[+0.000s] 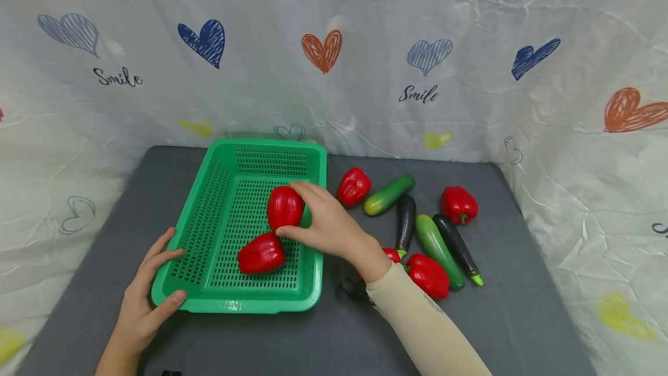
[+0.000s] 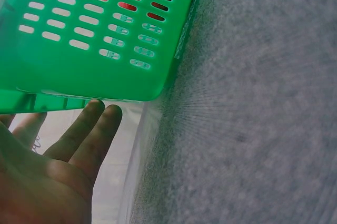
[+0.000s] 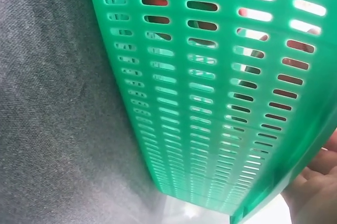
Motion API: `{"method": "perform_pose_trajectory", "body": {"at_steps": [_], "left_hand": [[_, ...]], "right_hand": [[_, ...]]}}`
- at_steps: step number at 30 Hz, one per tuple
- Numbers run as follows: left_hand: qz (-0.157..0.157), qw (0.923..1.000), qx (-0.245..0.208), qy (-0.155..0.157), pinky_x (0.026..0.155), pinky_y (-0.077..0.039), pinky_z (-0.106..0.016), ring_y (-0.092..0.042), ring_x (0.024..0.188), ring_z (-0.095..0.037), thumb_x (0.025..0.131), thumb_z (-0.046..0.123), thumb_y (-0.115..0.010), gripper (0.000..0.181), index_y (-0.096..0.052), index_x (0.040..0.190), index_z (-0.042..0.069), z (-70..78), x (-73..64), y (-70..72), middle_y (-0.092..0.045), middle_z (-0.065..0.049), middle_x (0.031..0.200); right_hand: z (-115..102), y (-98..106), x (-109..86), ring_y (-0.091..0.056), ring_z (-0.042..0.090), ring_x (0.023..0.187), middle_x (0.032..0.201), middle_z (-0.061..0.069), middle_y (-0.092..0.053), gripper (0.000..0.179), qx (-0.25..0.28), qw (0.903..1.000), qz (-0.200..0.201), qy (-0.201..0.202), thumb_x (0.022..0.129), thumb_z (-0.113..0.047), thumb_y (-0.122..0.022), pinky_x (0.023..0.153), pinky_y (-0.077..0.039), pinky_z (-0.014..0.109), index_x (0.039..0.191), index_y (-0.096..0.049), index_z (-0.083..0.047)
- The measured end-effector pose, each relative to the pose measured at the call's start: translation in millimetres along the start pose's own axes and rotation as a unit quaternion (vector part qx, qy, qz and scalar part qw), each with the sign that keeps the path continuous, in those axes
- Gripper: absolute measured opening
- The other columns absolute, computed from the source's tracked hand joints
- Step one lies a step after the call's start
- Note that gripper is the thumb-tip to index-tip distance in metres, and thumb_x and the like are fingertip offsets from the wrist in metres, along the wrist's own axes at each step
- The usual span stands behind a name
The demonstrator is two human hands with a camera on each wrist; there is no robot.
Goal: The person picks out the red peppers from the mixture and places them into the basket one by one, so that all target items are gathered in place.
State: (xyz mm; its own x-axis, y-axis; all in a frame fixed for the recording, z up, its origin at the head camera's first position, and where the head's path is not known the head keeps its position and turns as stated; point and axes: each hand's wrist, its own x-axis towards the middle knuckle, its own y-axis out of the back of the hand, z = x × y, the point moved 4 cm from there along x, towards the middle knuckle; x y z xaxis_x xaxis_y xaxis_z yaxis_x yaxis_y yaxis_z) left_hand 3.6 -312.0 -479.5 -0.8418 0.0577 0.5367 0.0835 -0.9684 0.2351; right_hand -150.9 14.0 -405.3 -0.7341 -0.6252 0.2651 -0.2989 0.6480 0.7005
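A green perforated plastic basket stands on the left part of the table. My right hand reaches over its right rim and grips a red bell pepper between thumb and fingers. Just below it, a second red bell pepper lies on the basket floor. At the near left corner my left hand rests against the rim with fingers spread. In the left wrist view the left hand's extended fingers touch the underside of the rim. The basket wall hides most of the right hand in the right wrist view.
Right of the basket lie a red pepper, a cucumber, eggplants and another cucumber. More red peppers lie there, one partly behind my right forearm. A white curtain hangs behind the grey table.
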Motion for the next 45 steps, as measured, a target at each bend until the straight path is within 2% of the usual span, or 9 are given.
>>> {"method": "perform_pose_trajectory", "body": {"at_steps": [9, 13, 20, 28, 45], "left_hand": [[0.0, 0.9999, -0.015, 0.005, 0.114, -0.037, -0.02, -0.027, 0.161, -0.031, 0.085, -0.018, -0.067, 0.064, -0.048, 0.146, -0.022, -1.9, -1.7, 0.6, -0.024, -0.033, 0.173], [-0.002, 0.9999, -0.011, 0.003, 0.115, -0.036, -0.021, -0.027, 0.162, -0.031, 0.086, -0.017, -0.068, 0.064, -0.049, 0.147, -0.021, -1.3, -1.4, 0.8, -0.024, -0.034, 0.173], [-0.005, 0.9994, -0.033, 0.011, 0.114, -0.037, -0.02, -0.026, 0.162, -0.031, 0.085, -0.019, -0.067, 0.065, -0.048, 0.147, -0.021, -3.8, -1.3, -0.5, -0.022, -0.033, 0.174], [-0.007, 1.0, 0.004, 0.005, 0.115, -0.035, -0.021, -0.026, 0.162, -0.031, 0.087, -0.016, -0.067, 0.063, -0.049, 0.147, -0.02, -4.5, -2.3, 1.1, -0.024, -0.034, 0.173], [-0.007, 0.9999, -0.008, 0.011, 0.115, -0.035, -0.02, -0.026, 0.162, -0.03, 0.084, -0.019, -0.065, 0.066, -0.048, 0.148, -0.02, -4.4, -3.1, 1.2, -0.023, -0.033, 0.174]], "right_hand": [[-3, -4, 9.3, -0.05, 0.02, 0.143, 0.156, 0.003, -0.056, 0.085, -0.012, 0.9998, -0.016, 0.005, 0.092, -0.045, -0.086, 0.1, -0.059, 0.037, 0.16, -0.051, -0.009], [-4, -6, 12.9, -0.049, 0.02, 0.143, 0.156, 0.003, -0.056, 0.084, -0.018, 0.9995, -0.025, 0.007, 0.093, -0.046, -0.085, 0.101, -0.058, 0.037, 0.16, -0.051, -0.009], [-4, -10, 18.0, -0.049, 0.021, 0.144, 0.157, 0.003, -0.055, 0.085, -0.03, 0.9989, -0.036, 0.002, 0.094, -0.048, -0.084, 0.105, -0.056, 0.039, 0.161, -0.05, -0.008], [-7, -17, 25.5, -0.051, 0.02, 0.141, 0.155, 0.003, -0.057, 0.083, -0.033, 0.9985, -0.042, 0.013, 0.094, -0.048, -0.084, 0.105, -0.056, 0.037, 0.16, -0.051, -0.009], [-11, -20, 38.3, -0.05, 0.021, 0.143, 0.156, 0.004, -0.056, 0.083, -0.041, 0.9974, -0.058, 0.003, 0.094, -0.048, -0.084, 0.106, -0.055, 0.038, 0.161, -0.05, -0.01]]}}
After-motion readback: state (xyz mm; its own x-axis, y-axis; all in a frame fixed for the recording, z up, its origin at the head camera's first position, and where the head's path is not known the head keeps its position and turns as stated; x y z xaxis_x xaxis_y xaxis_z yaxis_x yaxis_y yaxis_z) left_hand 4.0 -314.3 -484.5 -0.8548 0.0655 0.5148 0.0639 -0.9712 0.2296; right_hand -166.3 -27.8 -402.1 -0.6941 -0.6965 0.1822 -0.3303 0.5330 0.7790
